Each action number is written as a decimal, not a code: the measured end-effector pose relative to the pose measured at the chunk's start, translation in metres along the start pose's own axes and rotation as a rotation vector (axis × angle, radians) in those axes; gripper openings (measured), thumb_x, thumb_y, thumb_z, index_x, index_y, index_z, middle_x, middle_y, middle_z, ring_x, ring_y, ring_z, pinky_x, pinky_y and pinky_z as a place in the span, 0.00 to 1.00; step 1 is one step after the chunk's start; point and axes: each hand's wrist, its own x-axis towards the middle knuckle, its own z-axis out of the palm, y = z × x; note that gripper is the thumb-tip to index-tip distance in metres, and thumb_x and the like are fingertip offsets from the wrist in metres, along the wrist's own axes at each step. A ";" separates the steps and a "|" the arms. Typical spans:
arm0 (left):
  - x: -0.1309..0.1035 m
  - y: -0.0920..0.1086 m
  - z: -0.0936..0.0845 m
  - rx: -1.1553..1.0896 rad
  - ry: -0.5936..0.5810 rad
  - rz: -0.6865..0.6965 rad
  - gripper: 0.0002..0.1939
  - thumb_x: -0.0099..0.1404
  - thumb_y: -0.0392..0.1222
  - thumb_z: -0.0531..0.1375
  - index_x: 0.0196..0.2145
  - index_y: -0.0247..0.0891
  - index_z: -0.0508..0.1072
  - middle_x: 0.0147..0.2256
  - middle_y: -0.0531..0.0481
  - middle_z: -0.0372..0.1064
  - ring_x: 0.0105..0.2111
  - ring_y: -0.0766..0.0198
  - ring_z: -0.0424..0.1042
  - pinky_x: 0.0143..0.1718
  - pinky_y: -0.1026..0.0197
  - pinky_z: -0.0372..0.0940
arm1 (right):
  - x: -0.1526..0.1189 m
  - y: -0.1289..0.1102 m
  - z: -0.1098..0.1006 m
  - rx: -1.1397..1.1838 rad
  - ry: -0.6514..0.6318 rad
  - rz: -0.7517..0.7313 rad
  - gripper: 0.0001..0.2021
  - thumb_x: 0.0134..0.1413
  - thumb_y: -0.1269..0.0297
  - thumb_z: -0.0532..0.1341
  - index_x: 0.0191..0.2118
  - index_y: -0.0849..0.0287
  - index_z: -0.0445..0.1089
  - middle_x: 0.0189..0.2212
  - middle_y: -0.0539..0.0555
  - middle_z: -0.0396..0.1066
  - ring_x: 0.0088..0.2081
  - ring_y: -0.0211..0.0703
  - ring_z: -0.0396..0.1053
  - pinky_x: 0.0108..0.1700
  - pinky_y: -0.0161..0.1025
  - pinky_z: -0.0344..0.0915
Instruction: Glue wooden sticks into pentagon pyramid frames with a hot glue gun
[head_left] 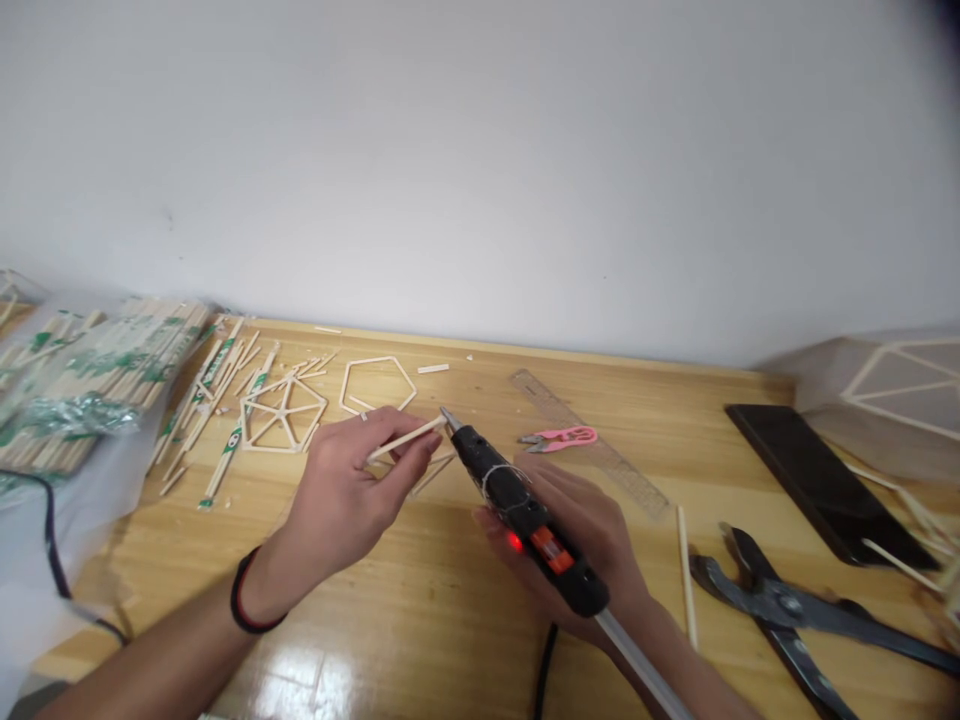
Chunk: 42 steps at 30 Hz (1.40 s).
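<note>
My left hand (352,480) pinches a short wooden stick (405,440) between thumb and fingers. In my right hand (577,520) is a black hot glue gun (510,490), its fingers wrapped round the body; a red light glows on its side and a glue stick (645,665) runs out of its back. The metal nozzle is at the stick's far end; whether they touch I cannot tell. Beyond my left hand lie a hexagon frame with spokes (282,409) and a plain hexagon frame (379,362), both of sticks. Another stick piece (435,474) is partly hidden behind my left fingers.
Packed chopsticks (142,350) and loose sticks (232,365) lie at left. Pink thread snips (562,438) rest on a clear ruler (630,478). Pliers (787,605), a black phone (825,490) and a stick structure (900,375) are at right. A wall rises behind the table.
</note>
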 end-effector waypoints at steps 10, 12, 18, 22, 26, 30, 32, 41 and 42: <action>-0.001 0.001 0.001 0.034 -0.006 -0.025 0.06 0.71 0.35 0.64 0.34 0.38 0.79 0.27 0.55 0.78 0.25 0.70 0.76 0.30 0.68 0.67 | 0.002 -0.002 0.001 -0.023 0.000 -0.029 0.12 0.63 0.75 0.62 0.34 0.53 0.60 0.24 0.45 0.62 0.25 0.37 0.60 0.27 0.36 0.54; 0.000 0.001 0.000 0.041 0.000 -0.049 0.07 0.72 0.36 0.64 0.34 0.38 0.79 0.26 0.55 0.78 0.25 0.69 0.75 0.30 0.67 0.67 | 0.002 -0.002 0.001 -0.019 0.001 -0.037 0.12 0.63 0.75 0.62 0.34 0.53 0.60 0.24 0.46 0.62 0.25 0.37 0.60 0.27 0.36 0.54; -0.001 0.000 0.000 0.007 -0.021 -0.054 0.07 0.72 0.37 0.64 0.34 0.38 0.79 0.26 0.56 0.77 0.26 0.70 0.75 0.32 0.68 0.67 | 0.001 -0.002 0.001 -0.032 -0.005 -0.028 0.12 0.63 0.75 0.62 0.33 0.53 0.59 0.23 0.45 0.61 0.25 0.37 0.58 0.27 0.35 0.53; -0.001 0.000 0.001 0.007 -0.031 -0.041 0.07 0.72 0.37 0.64 0.34 0.39 0.78 0.26 0.55 0.77 0.26 0.69 0.75 0.31 0.67 0.66 | 0.001 -0.002 0.001 -0.042 -0.004 -0.019 0.13 0.64 0.73 0.62 0.32 0.53 0.59 0.24 0.46 0.61 0.25 0.38 0.59 0.27 0.36 0.53; -0.001 0.001 0.001 0.008 -0.042 -0.026 0.06 0.72 0.37 0.64 0.35 0.39 0.78 0.26 0.55 0.77 0.25 0.68 0.75 0.30 0.66 0.66 | 0.000 -0.001 0.000 -0.062 -0.014 -0.001 0.12 0.63 0.73 0.62 0.32 0.53 0.60 0.23 0.46 0.62 0.25 0.39 0.59 0.27 0.37 0.54; -0.001 0.001 0.000 0.014 -0.050 0.002 0.05 0.71 0.35 0.64 0.35 0.39 0.78 0.26 0.56 0.77 0.25 0.69 0.75 0.29 0.67 0.66 | 0.000 -0.002 -0.001 -0.062 -0.029 0.007 0.12 0.62 0.74 0.61 0.32 0.53 0.60 0.23 0.47 0.62 0.25 0.39 0.59 0.27 0.37 0.54; -0.001 0.001 0.000 0.015 -0.054 0.014 0.05 0.71 0.35 0.64 0.35 0.39 0.78 0.27 0.55 0.78 0.25 0.69 0.75 0.29 0.67 0.66 | 0.000 -0.002 -0.001 -0.065 -0.026 0.006 0.12 0.63 0.75 0.61 0.32 0.53 0.59 0.23 0.47 0.61 0.25 0.39 0.58 0.27 0.37 0.53; -0.001 0.000 0.002 0.057 -0.019 0.042 0.05 0.70 0.32 0.66 0.34 0.38 0.80 0.27 0.57 0.79 0.25 0.71 0.76 0.30 0.70 0.65 | -0.001 -0.002 -0.002 -0.069 -0.003 0.005 0.12 0.62 0.73 0.64 0.33 0.54 0.60 0.24 0.45 0.61 0.26 0.38 0.58 0.28 0.36 0.54; -0.001 0.000 0.002 0.056 -0.013 0.041 0.05 0.69 0.32 0.66 0.35 0.38 0.80 0.28 0.56 0.80 0.26 0.71 0.76 0.30 0.70 0.66 | 0.000 -0.002 -0.002 -0.056 0.009 0.007 0.11 0.62 0.74 0.64 0.33 0.54 0.61 0.24 0.45 0.61 0.26 0.37 0.59 0.28 0.36 0.55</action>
